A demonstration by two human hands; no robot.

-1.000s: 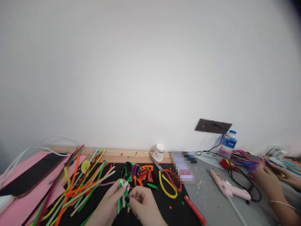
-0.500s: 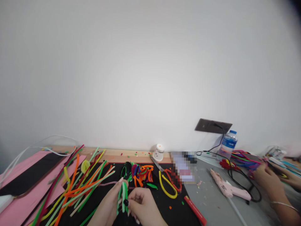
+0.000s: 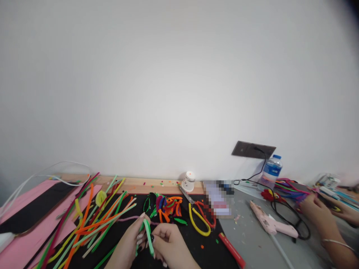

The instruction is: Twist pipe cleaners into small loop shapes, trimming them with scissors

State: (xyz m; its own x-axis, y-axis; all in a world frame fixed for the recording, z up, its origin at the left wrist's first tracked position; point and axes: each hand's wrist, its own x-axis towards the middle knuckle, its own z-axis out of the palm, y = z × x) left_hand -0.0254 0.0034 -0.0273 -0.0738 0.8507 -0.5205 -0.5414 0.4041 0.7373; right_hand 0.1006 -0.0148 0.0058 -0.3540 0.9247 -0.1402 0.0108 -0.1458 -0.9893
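Green pipe cleaners [image 3: 148, 236], bent over at the top, are pinched between the fingers of my left hand [image 3: 128, 242]. My right hand [image 3: 171, 243] grips the lower part of the same strands from the right, thumb and fingers pressed together. Some fingertips are hidden behind the strands. Just beyond both hands lies a heap of orange, purple and green pipe cleaner pieces [image 3: 171, 206] on the black mat [image 3: 193, 248]. To the left, loose pipe cleaners [image 3: 105, 224] in orange, green and yellow lie crossed over one another.
Scissors with yellow and red handles [image 3: 199, 221] lie right of the heap, near an upturned paper cup [image 3: 188, 182]. A red-handled tool [image 3: 231, 249], a pink glue gun [image 3: 273, 226] and a water bottle [image 3: 271, 171] are farther right. Another person's hands [image 3: 316, 215] work at the far right.
The green strands between my hands have shifted; one now slants down from a bend at the top toward my right hand. Both hands stay in nearly the same place.
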